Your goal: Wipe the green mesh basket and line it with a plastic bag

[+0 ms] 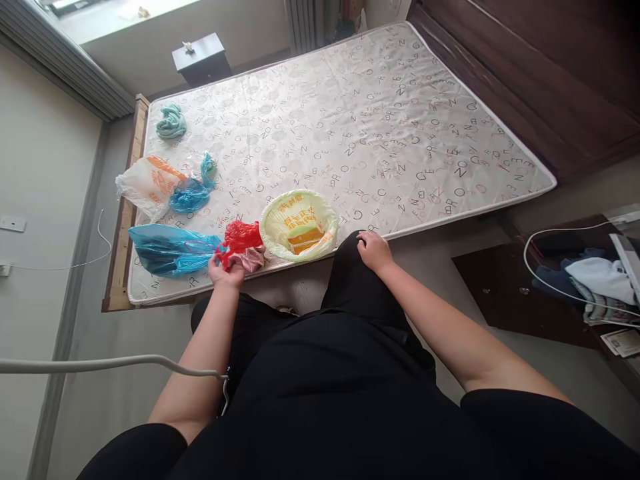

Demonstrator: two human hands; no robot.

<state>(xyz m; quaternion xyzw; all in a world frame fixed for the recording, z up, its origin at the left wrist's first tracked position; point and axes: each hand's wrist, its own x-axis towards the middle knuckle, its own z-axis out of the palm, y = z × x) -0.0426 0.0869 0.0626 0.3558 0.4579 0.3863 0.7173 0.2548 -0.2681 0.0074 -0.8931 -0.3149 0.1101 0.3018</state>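
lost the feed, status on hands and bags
Left hand pinching red bag. Right hand resting on knee. Blue bag and yellow bag flank it.

Bright daylight from the window (120, 13) top left, soft shadows, sharp focus, wide-angle bending at edges

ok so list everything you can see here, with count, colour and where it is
mattress: 1, white with letter print, fills the middle
red bag: 1, red, near edge, in left hand
yellow bag: 1, pale yellow, opened round, near edge
blue bags: 2, blue, left side
white bag: 1, white and orange, far left
cloth: 1, mint green, far left corner
nightstand: 1, dark, beyond mattress
left hand: 1, gripping red bag
right hand: 1, resting on own knee
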